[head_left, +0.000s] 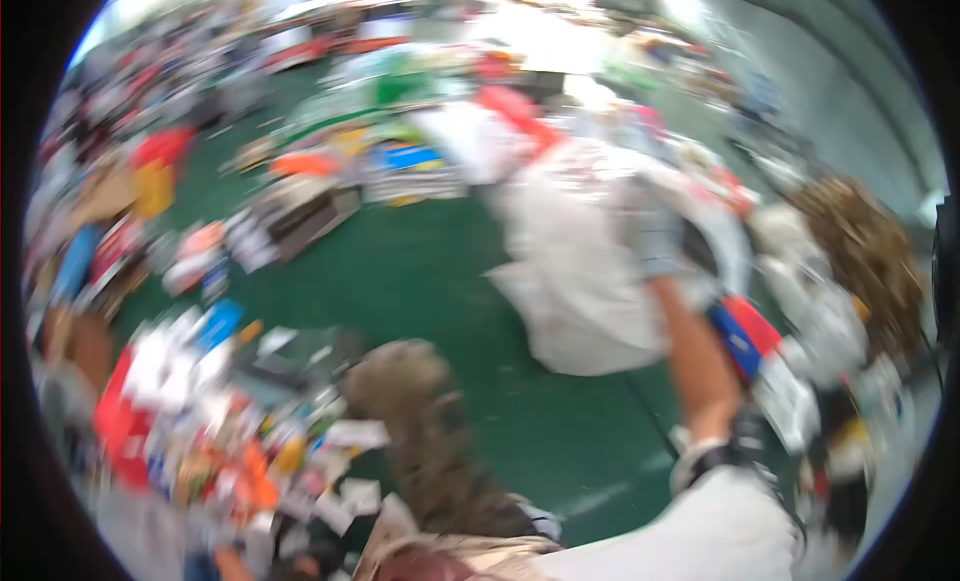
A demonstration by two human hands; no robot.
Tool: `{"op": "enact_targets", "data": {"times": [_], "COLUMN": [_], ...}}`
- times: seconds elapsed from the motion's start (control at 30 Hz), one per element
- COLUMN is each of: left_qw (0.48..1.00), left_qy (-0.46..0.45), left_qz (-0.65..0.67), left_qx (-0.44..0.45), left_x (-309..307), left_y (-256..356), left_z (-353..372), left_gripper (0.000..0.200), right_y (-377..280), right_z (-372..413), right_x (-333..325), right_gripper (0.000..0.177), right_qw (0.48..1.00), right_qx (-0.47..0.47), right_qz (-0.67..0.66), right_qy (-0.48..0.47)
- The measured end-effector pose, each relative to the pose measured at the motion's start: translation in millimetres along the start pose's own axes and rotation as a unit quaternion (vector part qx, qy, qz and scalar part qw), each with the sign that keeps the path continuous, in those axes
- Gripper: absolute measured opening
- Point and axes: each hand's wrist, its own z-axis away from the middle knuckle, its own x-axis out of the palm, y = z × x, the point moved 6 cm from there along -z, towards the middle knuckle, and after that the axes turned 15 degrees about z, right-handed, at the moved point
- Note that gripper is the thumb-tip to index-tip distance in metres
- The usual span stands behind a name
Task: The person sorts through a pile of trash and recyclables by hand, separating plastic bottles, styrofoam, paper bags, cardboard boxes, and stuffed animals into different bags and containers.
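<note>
Green floor (420, 276) occupies the middle of the room, with litter (270, 436) heaped along its left, far and right edges and a pale wall (815, 66) rising beyond the far right corner. One white sack (590, 291) sits toward the floor's right edge. Its long axis runs roughly from the far side to the near side.

One right hand (650, 231), apparently gloved, is at the sack's right flank; the sack's bulk lies left of the fingers and toward the near edge. Of the two hands, the right is clearly the nearer, seemingly in contact. Blur prevents any finding on whether its fingers are closed. No left hand can be identified.

Count of items: one camouflage leg (425, 431) near the floor's near edge; one box (310, 221) at the far left; one red-and-blue item (745, 336) just right of the forearm; one brown bundle (855, 261) at the right edge. Litter pieces are too many and too smeared to count.
</note>
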Motion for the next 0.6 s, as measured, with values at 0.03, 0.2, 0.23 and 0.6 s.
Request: {"op": "enact_targets", "data": {"times": [0.03,0.2,0.23,0.6], "left_qw": [1.000,0.993,0.988,0.949], "left_qy": [0.008,0.056,0.064,-0.078], "left_qz": [0.019,-0.018,-0.013,0.216], "left_qx": [0.007,0.104,0.138,0.216], "left_x": [-5,-9,0,107], "left_y": [9,60,70,172], "left_z": [6,25,26,104], "left_gripper": [0.033,0.034,0.034,0.017], "right_y": [7,-27,-70,-471], "right_z": [-6,-63,-70,142], "right_x": [-7,-29,-44,-250], "right_gripper": [0.061,0.087,0.093,0.078], "right_qw": [0.998,0.923,0.888,0.408], "right_qx": [-0.003,-0.065,-0.099,-0.523], "right_qz": [-0.061,-0.368,-0.439,-0.693], "right_qy": [0.010,0.093,0.097,-0.281]}}
